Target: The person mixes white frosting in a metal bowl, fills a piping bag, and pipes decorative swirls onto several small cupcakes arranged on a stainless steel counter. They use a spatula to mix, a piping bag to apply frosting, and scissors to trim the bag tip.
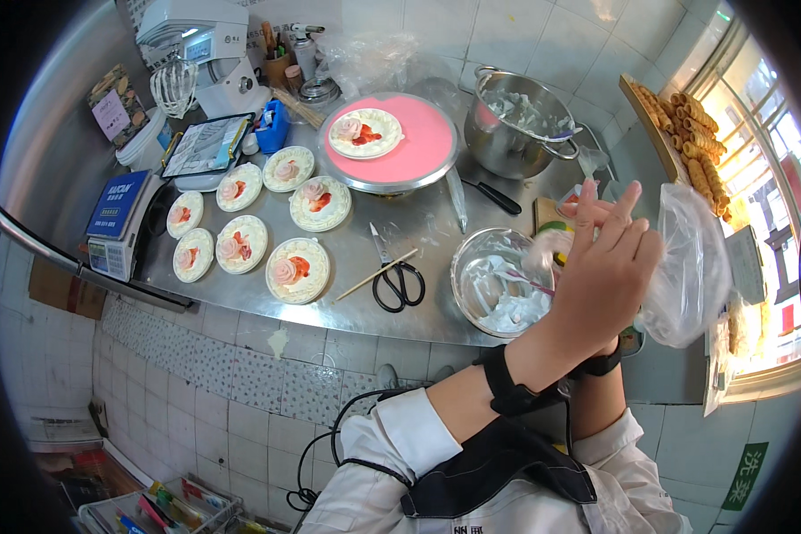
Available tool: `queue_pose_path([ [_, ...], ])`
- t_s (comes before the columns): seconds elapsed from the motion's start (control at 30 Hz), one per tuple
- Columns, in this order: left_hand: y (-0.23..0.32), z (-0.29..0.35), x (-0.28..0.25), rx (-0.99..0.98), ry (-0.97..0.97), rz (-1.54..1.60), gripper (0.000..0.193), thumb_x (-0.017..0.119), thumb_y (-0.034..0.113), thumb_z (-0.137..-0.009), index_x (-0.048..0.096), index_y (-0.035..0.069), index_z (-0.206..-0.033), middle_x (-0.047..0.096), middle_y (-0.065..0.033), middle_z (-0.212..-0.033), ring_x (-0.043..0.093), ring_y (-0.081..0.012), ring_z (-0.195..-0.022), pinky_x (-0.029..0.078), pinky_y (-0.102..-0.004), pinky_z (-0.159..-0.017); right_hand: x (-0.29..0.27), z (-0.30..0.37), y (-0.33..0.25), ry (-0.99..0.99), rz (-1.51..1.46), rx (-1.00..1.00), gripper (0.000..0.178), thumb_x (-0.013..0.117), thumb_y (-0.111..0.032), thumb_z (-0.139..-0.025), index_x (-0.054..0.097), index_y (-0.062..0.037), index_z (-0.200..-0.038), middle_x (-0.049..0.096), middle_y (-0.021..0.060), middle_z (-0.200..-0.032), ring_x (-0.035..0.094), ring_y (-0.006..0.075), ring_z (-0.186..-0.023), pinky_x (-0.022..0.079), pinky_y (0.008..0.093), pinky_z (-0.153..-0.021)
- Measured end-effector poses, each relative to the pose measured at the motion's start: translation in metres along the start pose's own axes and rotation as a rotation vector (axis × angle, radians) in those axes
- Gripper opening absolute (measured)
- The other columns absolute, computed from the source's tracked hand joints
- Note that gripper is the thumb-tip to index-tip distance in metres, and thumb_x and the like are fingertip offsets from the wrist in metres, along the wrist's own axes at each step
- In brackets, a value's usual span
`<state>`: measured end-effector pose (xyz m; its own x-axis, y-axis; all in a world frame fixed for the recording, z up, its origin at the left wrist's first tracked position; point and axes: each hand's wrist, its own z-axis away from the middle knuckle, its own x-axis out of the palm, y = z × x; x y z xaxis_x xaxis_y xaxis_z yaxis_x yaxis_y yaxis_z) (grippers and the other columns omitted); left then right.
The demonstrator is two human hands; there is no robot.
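Note:
My left hand (610, 262) is raised over the right side of the bench, two fingers pointing up and apart, the others curled. A clear plastic bag (688, 276) hangs just beyond its knuckles and seems gripped there; the contact is hidden. My right hand (600, 212) is mostly behind the left; only some pinkish fingers show, and what they hold is not visible. Below the hands stands a metal bowl (455, 283) with white cream (518, 311) and a spatula (529, 281) in it. A small pale lump (556, 242) shows beside my left hand.
Several small decorated cakes (320, 203) stand at the left. One more cake (365, 133) sits on a pink turntable (423, 147). Scissors (399, 283), a wooden stick (376, 274), a steel pot (507, 147) and a black-handled knife (494, 198) lie or stand nearby. Cream rolls (699, 133) fill a tray at right.

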<state>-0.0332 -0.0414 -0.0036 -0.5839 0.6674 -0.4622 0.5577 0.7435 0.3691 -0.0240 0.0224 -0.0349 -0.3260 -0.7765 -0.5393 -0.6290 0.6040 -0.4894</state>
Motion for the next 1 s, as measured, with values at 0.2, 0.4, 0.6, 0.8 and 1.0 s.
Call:
queue_pose_path([
  [0.2, -0.014, 0.036, -0.006, -0.099, -0.188, 0.072, 0.023, 0.056, 0.006, -0.069, 0.049, -0.001, -0.09, 0.055, -0.0221, -0.097, 0.048, -0.0423, -0.108, 0.028, -0.0483, -0.104, 0.031, 0.002, -0.004, -0.073, 0.36, -0.092, 0.025, 0.038, -0.02, -0.096, 0.056, -0.0027, -0.098, 0.063, 0.0068, -0.102, 0.054, 0.0219, -0.107, 0.026, 0.0456, -0.104],
  [0.4, -0.021, 0.068, -0.015, -0.226, -0.266, 0.791, 0.031, 0.064, 0.008, -0.065, 0.049, 0.0, -0.091, 0.054, -0.0208, -0.089, 0.049, -0.0393, -0.097, 0.034, -0.0464, -0.096, 0.07, 0.03, 0.04, -0.021, 0.335, 0.093, 0.024, 0.044, -0.017, -0.092, 0.065, -0.0046, -0.091, 0.067, 0.0058, -0.103, 0.054, 0.0222, -0.113, 0.021, 0.046, -0.11],
  [0.6, -0.02, 0.085, -0.017, -0.255, -0.276, 0.759, 0.04, 0.068, 0.014, -0.067, 0.051, -0.003, -0.1, 0.056, -0.0219, -0.094, 0.05, -0.0403, -0.102, 0.038, -0.0442, -0.091, 0.095, 0.053, 0.067, -0.29, 0.408, 0.326, 0.036, 0.036, -0.017, -0.09, 0.066, -0.01, -0.109, 0.065, 0.004, -0.115, 0.045, 0.0202, -0.127, 0.01, 0.0518, -0.114],
  [0.8, -0.025, 0.093, -0.018, -0.365, -0.327, 0.789, 0.041, 0.067, 0.012, -0.067, 0.05, -0.005, -0.1, 0.059, -0.0217, -0.09, 0.054, -0.0394, -0.094, 0.039, -0.0436, -0.088, 0.113, 0.063, 0.093, -0.472, 0.602, 0.323, 0.046, 0.026, -0.022, -0.092, 0.057, -0.0093, -0.123, 0.056, 0.0086, -0.129, 0.037, 0.0232, -0.133, 0.006, 0.0538, -0.113],
  [1.0, -0.028, 0.093, -0.024, -0.387, -0.351, 0.851, 0.039, 0.065, 0.011, -0.069, 0.05, -0.004, -0.102, 0.059, -0.0208, -0.087, 0.055, -0.0391, -0.088, 0.04, -0.0441, -0.084, 0.124, 0.068, 0.109, -0.551, 0.865, 0.274, 0.048, 0.027, -0.024, -0.091, 0.055, -0.0081, -0.127, 0.049, 0.0092, -0.137, 0.028, 0.0279, -0.138, 0.007, 0.0566, -0.111],
])
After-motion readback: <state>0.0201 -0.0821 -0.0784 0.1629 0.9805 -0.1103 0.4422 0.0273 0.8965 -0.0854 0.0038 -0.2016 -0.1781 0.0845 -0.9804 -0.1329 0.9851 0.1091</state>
